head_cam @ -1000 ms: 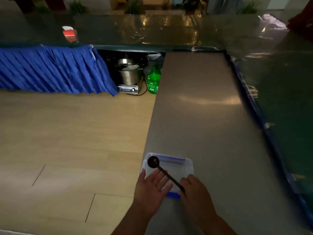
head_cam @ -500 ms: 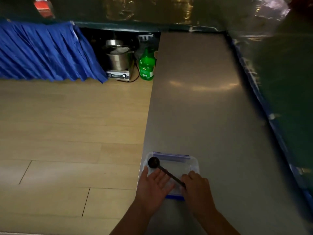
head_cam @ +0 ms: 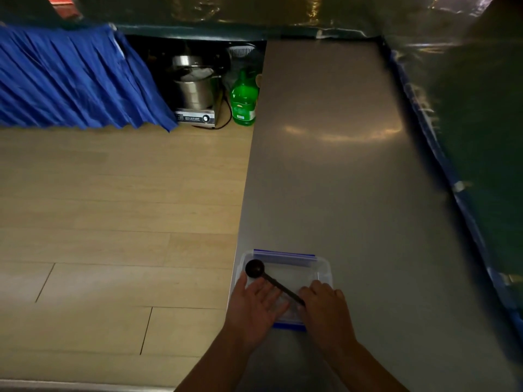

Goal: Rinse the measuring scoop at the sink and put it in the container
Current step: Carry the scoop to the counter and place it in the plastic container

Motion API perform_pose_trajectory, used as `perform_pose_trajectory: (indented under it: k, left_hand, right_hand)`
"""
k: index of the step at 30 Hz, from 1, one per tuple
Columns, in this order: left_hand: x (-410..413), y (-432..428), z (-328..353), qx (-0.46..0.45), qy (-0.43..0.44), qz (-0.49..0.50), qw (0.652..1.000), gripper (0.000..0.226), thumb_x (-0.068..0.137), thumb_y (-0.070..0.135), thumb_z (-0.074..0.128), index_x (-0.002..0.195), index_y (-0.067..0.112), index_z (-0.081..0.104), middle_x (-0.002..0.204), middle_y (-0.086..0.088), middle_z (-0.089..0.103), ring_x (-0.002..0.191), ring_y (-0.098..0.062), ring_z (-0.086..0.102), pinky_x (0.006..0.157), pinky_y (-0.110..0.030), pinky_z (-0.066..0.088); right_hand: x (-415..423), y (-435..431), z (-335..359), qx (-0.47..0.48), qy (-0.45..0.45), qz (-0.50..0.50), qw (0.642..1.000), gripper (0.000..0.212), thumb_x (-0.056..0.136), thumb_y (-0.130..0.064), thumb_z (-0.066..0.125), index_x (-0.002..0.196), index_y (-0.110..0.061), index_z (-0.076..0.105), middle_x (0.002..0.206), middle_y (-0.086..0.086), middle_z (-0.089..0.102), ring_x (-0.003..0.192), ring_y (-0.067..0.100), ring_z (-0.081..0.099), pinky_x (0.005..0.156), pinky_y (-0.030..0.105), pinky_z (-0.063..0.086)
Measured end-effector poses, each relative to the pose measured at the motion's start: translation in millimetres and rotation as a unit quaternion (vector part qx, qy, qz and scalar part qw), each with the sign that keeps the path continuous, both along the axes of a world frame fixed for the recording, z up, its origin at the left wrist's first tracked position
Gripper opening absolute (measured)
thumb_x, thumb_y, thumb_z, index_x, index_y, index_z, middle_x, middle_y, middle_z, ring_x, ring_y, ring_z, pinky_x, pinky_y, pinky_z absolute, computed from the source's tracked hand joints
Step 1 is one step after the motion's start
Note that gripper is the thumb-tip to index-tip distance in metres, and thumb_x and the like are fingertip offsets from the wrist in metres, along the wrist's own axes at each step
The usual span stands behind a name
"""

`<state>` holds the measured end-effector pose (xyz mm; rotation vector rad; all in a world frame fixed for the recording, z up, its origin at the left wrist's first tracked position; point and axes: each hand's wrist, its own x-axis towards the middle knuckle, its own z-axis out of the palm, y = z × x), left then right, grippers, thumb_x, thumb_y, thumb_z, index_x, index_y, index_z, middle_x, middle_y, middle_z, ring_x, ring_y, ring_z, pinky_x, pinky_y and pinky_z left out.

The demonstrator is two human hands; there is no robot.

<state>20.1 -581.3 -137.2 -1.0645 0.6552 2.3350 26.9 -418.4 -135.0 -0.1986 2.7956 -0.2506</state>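
Note:
A clear plastic container with blue clips sits at the near left edge of the steel counter. The dark measuring scoop lies across it, bowl at the far left corner, handle running toward the near right. My right hand pinches the end of the handle. My left hand rests flat on the container's near left side with its fingers spread, just below the scoop bowl. No sink is in view.
Left of the counter is a wooden floor. At the far end stand a steel pot on a cooker, a green bottle and a blue pleated skirt. Dark green sheeting borders the counter's right side.
The view has tilted downward, so the far end sits higher in the frame. Both hands stay at the container, and the scoop has sunk slightly toward it.

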Motion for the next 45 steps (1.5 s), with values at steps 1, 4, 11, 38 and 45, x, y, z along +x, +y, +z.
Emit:
perform_pose_trajectory:
  k: [1, 4, 11, 38, 45]
  left_hand:
    - [-0.3, -0.2, 0.6, -0.001, -0.003, 0.0, 1.0, 0.065, 0.083, 0.054, 0.056, 0.125, 0.005, 0.059, 0.122, -0.02, 0.069, 0.114, -0.036, 0.064, 0.094, -0.052, 0.052]
    - [-2.8, 0.0, 1.3, -0.009, -0.009, -0.009, 1.0, 0.063, 0.085, 0.053, 0.055, 0.126, 0.005, 0.059, 0.121, -0.02, 0.069, 0.115, -0.036, 0.063, 0.094, -0.052, 0.051]
    - [-4.8, 4.6, 6.1, -0.032, -0.02, -0.023, 0.999, 0.06, 0.094, 0.049, 0.047, 0.136, 0.007, 0.05, 0.137, -0.02, 0.056, 0.125, -0.037, 0.054, 0.107, -0.056, 0.04]
    - [-5.0, 11.0, 23.3, -0.041, -0.062, -0.052, 0.996, 0.035, 0.093, 0.031, 0.057, 0.115, 0.004, 0.06, 0.127, -0.021, 0.056, 0.127, -0.039, 0.049, 0.105, -0.054, 0.041]
    - [-9.6, 15.4, 25.3, -0.045, -0.067, -0.048, 0.996, 0.029, 0.091, 0.026, 0.059, 0.104, 0.001, 0.063, 0.103, -0.021, 0.062, 0.097, -0.038, 0.057, 0.104, -0.054, 0.039]
  right_hand:
    - [-1.0, 0.1, -0.2, -0.005, 0.002, 0.002, 1.0, 0.019, 0.09, -0.03, 0.051, 0.105, -0.024, 0.061, 0.109, 0.001, 0.06, 0.104, 0.024, 0.057, 0.085, 0.036, 0.041]
    - [-3.1, 0.8, 0.0, -0.001, -0.005, -0.001, 1.0, 0.017, 0.089, -0.027, 0.054, 0.102, -0.022, 0.063, 0.107, 0.003, 0.062, 0.101, 0.025, 0.059, 0.084, 0.037, 0.045]
    - [-3.3, -1.3, -0.4, 0.041, -0.037, -0.002, 0.998, 0.017, 0.066, -0.027, 0.078, 0.079, -0.023, 0.067, 0.082, 0.001, 0.066, 0.077, 0.025, 0.065, 0.064, 0.037, 0.049]
    - [-10.0, -3.8, 0.5, 0.055, -0.082, -0.04, 0.994, 0.031, 0.094, -0.029, 0.04, 0.121, -0.021, 0.053, 0.13, 0.006, 0.051, 0.123, 0.023, 0.046, 0.097, 0.039, 0.034]
    - [-14.5, -3.1, 14.1, 0.057, -0.051, -0.037, 0.996, 0.03, 0.061, -0.039, 0.082, 0.084, -0.023, 0.071, 0.091, 0.008, 0.067, 0.084, 0.021, 0.067, 0.069, 0.036, 0.052]
